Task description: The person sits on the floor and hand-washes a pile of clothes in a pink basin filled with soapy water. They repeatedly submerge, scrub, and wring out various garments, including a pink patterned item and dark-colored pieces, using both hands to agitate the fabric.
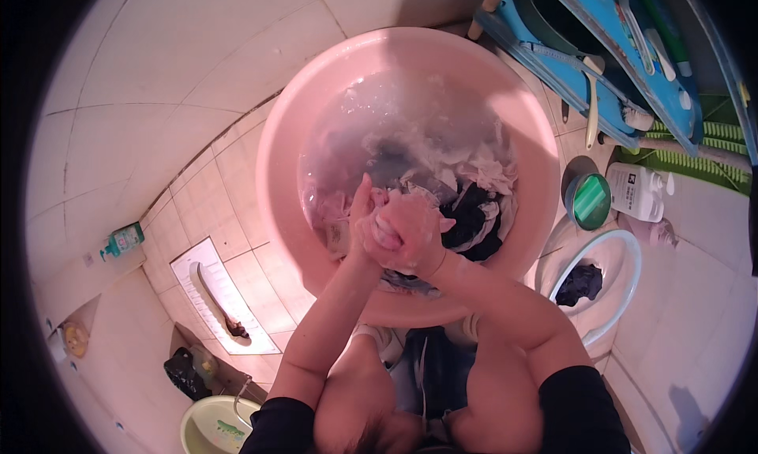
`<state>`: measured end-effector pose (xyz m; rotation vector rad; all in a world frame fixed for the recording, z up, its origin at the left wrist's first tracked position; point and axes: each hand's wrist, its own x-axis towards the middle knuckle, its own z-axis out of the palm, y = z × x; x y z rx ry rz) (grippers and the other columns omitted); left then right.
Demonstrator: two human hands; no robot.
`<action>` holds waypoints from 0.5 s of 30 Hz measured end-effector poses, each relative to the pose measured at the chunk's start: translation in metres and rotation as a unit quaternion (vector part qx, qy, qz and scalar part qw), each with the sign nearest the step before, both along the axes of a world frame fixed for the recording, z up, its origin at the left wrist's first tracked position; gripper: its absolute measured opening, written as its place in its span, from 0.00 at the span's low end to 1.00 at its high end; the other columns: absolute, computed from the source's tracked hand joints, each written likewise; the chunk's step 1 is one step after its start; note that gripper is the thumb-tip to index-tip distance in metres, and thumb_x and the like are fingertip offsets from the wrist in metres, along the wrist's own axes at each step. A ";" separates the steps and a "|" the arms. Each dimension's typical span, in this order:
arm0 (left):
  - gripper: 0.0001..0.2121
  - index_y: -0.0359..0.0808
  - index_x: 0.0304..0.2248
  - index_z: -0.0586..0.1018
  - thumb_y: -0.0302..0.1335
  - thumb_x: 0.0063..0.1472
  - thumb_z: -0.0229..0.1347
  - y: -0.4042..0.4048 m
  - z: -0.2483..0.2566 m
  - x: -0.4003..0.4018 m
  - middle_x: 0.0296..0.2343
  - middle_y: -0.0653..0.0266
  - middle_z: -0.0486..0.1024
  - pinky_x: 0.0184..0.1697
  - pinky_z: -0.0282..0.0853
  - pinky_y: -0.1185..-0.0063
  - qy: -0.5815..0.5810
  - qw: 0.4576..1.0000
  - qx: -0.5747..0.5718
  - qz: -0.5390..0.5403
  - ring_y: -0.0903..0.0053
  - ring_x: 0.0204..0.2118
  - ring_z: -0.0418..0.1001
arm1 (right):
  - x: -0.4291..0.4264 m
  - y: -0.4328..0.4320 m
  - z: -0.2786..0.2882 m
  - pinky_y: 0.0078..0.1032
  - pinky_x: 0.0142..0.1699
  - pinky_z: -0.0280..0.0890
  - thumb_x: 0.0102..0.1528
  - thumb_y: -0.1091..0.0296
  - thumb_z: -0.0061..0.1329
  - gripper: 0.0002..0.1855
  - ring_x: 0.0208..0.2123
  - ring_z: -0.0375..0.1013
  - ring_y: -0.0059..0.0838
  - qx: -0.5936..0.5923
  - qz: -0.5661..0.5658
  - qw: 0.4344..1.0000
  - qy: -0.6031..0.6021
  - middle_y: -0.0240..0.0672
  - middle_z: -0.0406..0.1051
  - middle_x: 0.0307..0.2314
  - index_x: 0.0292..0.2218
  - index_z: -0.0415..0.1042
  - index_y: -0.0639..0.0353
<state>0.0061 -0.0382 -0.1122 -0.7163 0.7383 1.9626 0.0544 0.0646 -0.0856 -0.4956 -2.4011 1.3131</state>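
Observation:
Before me stands a large pink plastic tub (281,158) with cloudy, sudsy water (355,128) in it. Over its near half, my left hand (365,232) and my right hand (421,226) are pressed together around a bunched pale pink cloth (388,239). Suds coat both hands, and most of the cloth is hidden by them. Dark garments (471,217) lie in the tub right of my right hand. Pale wet fabric (491,175) rises from the water beyond them. Another pinkish cloth (331,208) is left of my left hand.
A squat toilet (201,261) is set in the tiled floor at left. On the right are a blue shelf rack (515,30), a bowl with green soap bars (591,199), a white pump bottle (632,190) and a pale-rimmed basin (633,258) holding dark cloth (580,284).

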 end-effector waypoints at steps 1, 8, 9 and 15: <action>0.12 0.37 0.32 0.70 0.37 0.60 0.43 0.009 0.009 -0.001 0.25 0.63 0.71 0.26 0.70 0.78 -0.007 1.000 0.010 0.005 0.74 0.24 0.72 | 0.004 0.000 -0.006 0.33 0.27 0.63 0.46 0.48 0.48 0.18 0.22 0.69 0.43 0.012 -0.003 0.999 -0.030 0.38 0.67 0.17 0.22 0.66 0.55; 0.15 0.34 0.38 0.69 0.34 0.54 0.53 -0.028 0.050 0.002 0.27 0.64 0.72 0.35 0.67 0.78 0.265 0.906 -0.159 -0.289 0.75 0.29 0.72 | 0.024 0.048 -0.029 0.27 0.31 0.65 0.43 0.59 0.55 0.16 0.25 0.70 0.32 -0.152 -0.008 0.974 -0.167 0.37 0.69 0.22 0.30 0.66 0.59; 0.17 0.33 0.39 0.69 0.34 0.52 0.56 -0.031 0.045 0.002 0.27 0.64 0.73 0.36 0.67 0.79 0.365 0.837 -0.203 -0.353 0.75 0.30 0.72 | 0.025 0.051 -0.023 0.26 0.33 0.65 0.42 0.61 0.56 0.17 0.26 0.70 0.28 -0.211 -0.045 0.960 -0.178 0.37 0.69 0.23 0.30 0.66 0.59; 0.23 0.33 0.39 0.71 0.30 0.42 0.62 -0.004 0.058 0.002 0.30 0.66 0.73 0.38 0.66 0.82 0.479 0.639 -0.240 -0.551 0.80 0.33 0.71 | 0.017 0.069 0.043 0.20 0.36 0.63 0.36 0.68 0.60 0.24 0.30 0.67 0.19 -0.271 0.179 0.933 -0.153 0.31 0.68 0.27 0.37 0.67 0.57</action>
